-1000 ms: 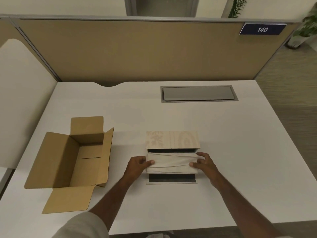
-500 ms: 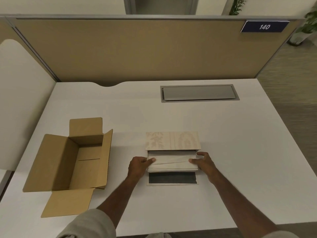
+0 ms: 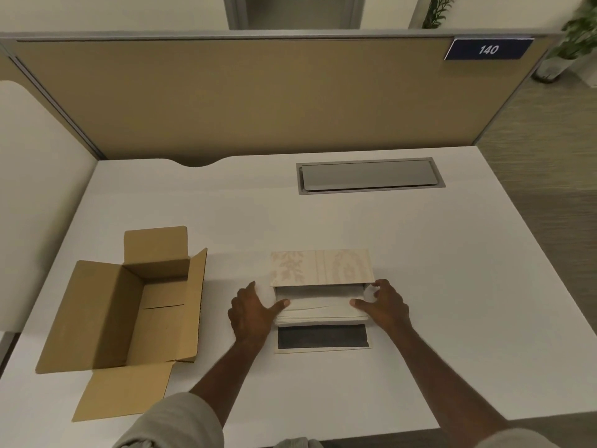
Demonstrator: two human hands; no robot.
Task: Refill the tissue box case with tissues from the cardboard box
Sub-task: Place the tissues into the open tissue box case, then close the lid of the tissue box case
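The tissue box case [image 3: 319,266], pale with a floral print, lies on the white desk with its flap [image 3: 323,337] folded down toward me, dark inside. A white stack of tissues [image 3: 319,307] sits partly inside the case's opening. My left hand [image 3: 250,313] presses the stack's left end with the thumb on top. At the stack's right end, my right hand [image 3: 384,307] holds it the same way, fingers touching the case's corner. The brown cardboard box [image 3: 129,312] stands open and looks empty at the left.
A grey cable hatch [image 3: 370,176] is set into the white desk [image 3: 452,286] at the back. A tan partition [image 3: 258,98] with a "140" sign [image 3: 487,49] closes off the far edge. The desk's right edge drops to carpet.
The tissue stack has slid farther away from me into the case, both hands moving with it. More of the dark flap now shows.
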